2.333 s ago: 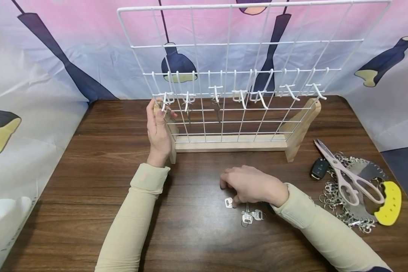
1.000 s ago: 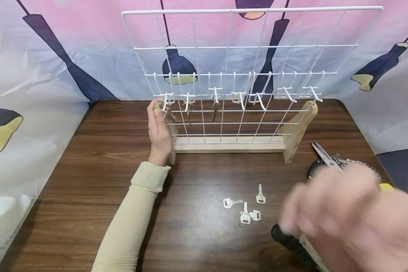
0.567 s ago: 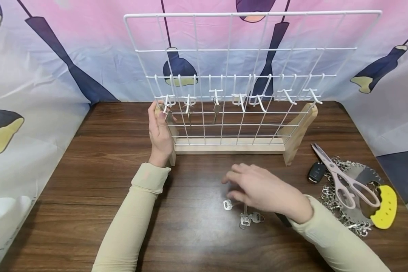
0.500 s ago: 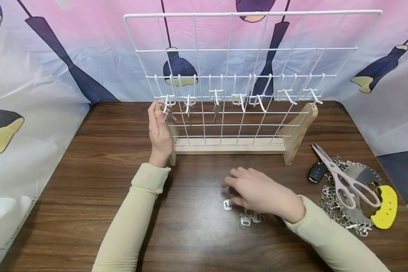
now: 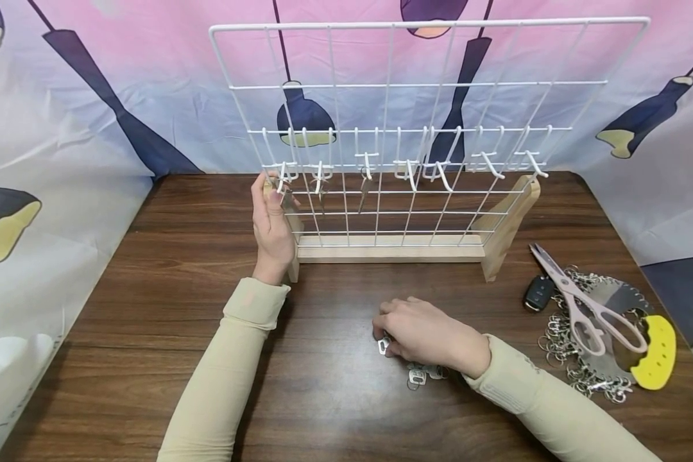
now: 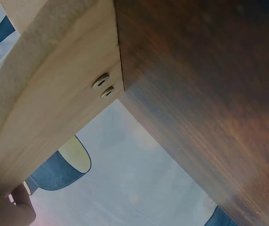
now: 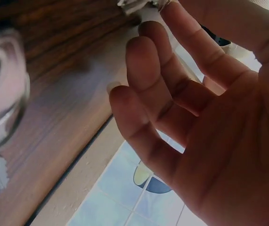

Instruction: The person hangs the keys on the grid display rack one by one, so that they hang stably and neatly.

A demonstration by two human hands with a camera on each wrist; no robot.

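My left hand [image 5: 273,234] grips the left wooden upright [image 6: 63,89] of a white wire grid rack [image 5: 389,244]. In the left wrist view only some fingers [image 6: 12,212] show, at the bottom left corner. Over the table, my right hand [image 5: 430,333] pinches a silver key [image 5: 384,346] between thumb and forefinger; its blade is hidden by the hand. The right wrist view shows that key [image 7: 136,5] at the top, with the other fingers loosely bent. Beside the hand lie more keys [image 5: 418,377], partly covered; one has a ring.
White hooks [image 5: 407,173] run along the grid. Keys hang from the left ones, including a key [image 5: 363,192] on the third. To the right lie pink scissors [image 5: 577,295], a black car key [image 5: 538,293] and a yellow-handled plate [image 5: 654,353] ringed with many small metal clasps.
My right hand was blurred at the right side a second ago. It has come back left to the loose keys, lowered, and taken hold of one. My left hand stays put.
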